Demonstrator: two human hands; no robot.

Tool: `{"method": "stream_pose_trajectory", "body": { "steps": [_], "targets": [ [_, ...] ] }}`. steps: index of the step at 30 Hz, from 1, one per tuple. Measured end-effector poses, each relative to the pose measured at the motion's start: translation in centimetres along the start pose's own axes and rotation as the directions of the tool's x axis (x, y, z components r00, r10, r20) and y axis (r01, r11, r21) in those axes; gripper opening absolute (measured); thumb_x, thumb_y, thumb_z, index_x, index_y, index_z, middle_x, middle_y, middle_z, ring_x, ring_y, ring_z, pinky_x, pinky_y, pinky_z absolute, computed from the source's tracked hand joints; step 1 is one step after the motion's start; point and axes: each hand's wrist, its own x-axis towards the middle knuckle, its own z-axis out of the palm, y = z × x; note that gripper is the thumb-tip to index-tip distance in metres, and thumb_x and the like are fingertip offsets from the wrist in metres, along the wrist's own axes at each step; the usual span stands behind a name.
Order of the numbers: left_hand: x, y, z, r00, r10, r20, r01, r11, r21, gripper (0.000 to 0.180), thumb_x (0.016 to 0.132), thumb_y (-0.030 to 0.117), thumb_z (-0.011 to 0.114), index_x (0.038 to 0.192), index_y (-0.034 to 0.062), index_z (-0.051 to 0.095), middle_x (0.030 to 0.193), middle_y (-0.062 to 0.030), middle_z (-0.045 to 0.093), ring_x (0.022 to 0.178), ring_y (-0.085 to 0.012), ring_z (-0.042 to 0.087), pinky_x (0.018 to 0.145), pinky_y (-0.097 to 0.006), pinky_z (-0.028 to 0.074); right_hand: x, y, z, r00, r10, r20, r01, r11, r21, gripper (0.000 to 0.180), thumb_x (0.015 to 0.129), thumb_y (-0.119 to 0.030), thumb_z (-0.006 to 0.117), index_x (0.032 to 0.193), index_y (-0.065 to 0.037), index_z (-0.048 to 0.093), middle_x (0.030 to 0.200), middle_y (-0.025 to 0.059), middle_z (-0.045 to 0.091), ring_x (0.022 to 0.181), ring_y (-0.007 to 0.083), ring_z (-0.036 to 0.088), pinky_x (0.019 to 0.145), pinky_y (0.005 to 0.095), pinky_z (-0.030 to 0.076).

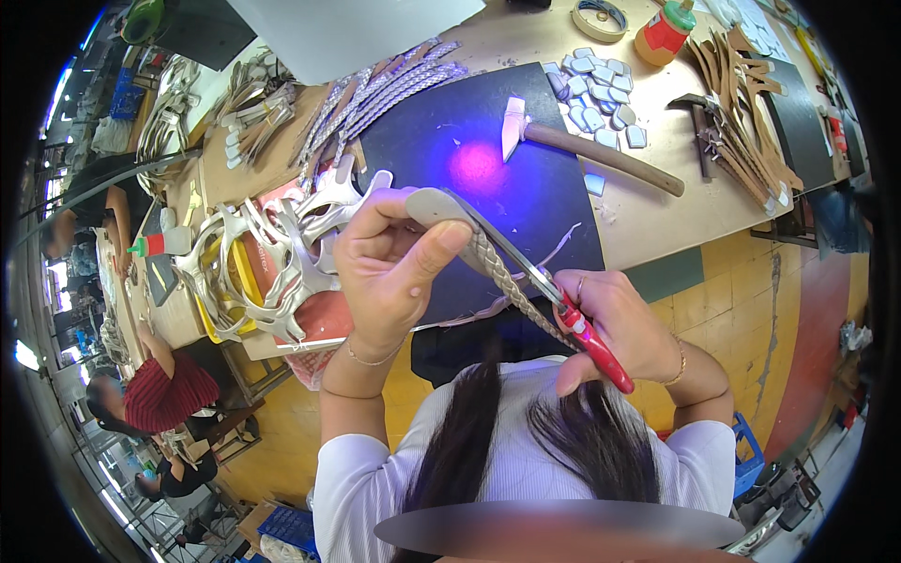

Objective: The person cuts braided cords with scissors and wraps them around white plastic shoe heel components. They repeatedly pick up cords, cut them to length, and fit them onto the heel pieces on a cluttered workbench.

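Observation:
My left hand [387, 267] pinches the rounded flat end of a braided strap [510, 284] between thumb and fingers. The strap slants down to the right, past the front edge of the dark mat [404, 131]. My right hand [619, 319] is wrapped round the red handles of a pair of scissors [584, 330]. Their metal blades point up and left along the strap, close to its edge; whether they touch it I cannot tell. A thin loose strip [561, 242] lies on the mat beyond the blades.
A hammer [601, 158] rests on the mat, near several small grey pieces [601, 89]. Silver strap pieces [282, 253] are heaped at left, braided straps [394, 89] behind them. Brown straps [741, 122], a tape roll [601, 19] and a red bottle [664, 36] sit at right. People work at far left.

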Motion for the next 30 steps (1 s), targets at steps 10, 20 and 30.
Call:
{"method": "stream_pose_trajectory", "body": {
  "steps": [10,20,30],
  "targets": [
    [0.6,-0.4,-1.4,0.979,-0.201,0.029,0.203,0.974,-0.101,0.023,0.088,-0.003,0.070,0.109,-0.0031,0.061,0.101,-0.0103,0.068,0.090,-0.0169,0.066,0.083,-0.032,0.053,-1.7,2.5,-2.0,0.858,0.014,-0.514,-0.138,0.970,-0.202,0.068,0.064,-0.052,0.089,0.094,-0.002,0.055,0.085,0.0141,0.056,0.073,0.0385,0.056,0.066,0.0419,0.046],
    [1.8,-1.3,-1.4,0.989,-0.136,0.058,0.130,0.987,0.098,0.013,0.091,0.008,0.069,0.101,-0.0003,0.064,0.094,-0.0081,0.064,0.082,-0.0182,0.062,0.073,-0.033,0.049,-8.3,13.7,-7.9,0.350,0.173,-0.921,-0.886,0.381,-0.265,0.041,0.083,-0.035,0.077,0.109,-0.006,0.066,0.107,0.0100,0.063,0.089,0.0331,0.069,0.075,0.0422,0.056],
    [0.5,-0.8,3.1,1.000,0.018,-0.014,-0.012,0.939,0.345,0.054,0.083,-0.002,0.077,0.131,-0.0014,0.051,0.093,-0.0100,0.067,0.081,-0.0173,0.068,0.069,-0.031,0.060,-4.1,4.7,-6.4,0.883,-0.247,-0.399,0.051,0.896,-0.442,0.059,0.076,-0.025,0.083,0.126,0.000,0.063,0.124,0.0171,0.059,0.109,0.0314,0.062,0.098,0.0370,0.049]
  ]
}}
